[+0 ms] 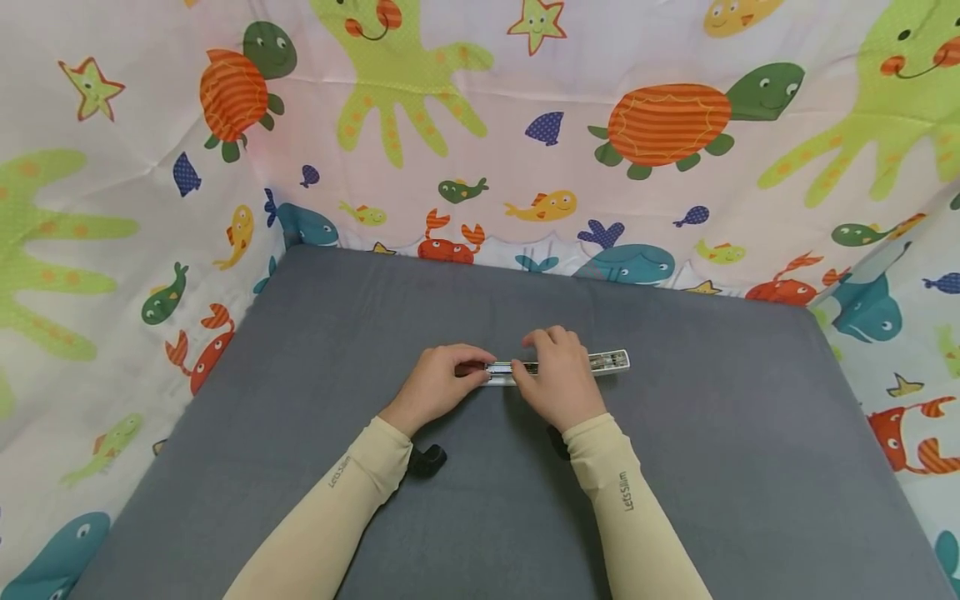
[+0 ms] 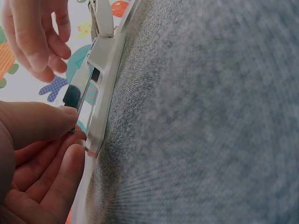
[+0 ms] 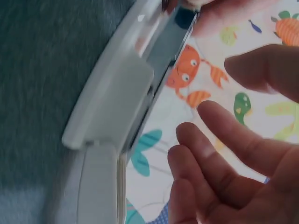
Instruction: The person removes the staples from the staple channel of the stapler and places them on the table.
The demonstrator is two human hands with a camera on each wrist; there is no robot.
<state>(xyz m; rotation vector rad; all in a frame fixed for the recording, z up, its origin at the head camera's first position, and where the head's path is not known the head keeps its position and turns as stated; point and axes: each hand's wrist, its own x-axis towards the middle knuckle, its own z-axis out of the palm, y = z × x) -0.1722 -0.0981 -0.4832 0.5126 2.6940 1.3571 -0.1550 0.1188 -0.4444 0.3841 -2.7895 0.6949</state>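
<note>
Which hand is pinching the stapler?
The left hand: its thumb and fingers pinch the stapler at one end, while the right hand has its fingers clear of it.

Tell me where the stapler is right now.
In the head view, the stapler is just right of centre, at the grey table; the left hand pinches its left end and the right hand hides its middle.
</note>
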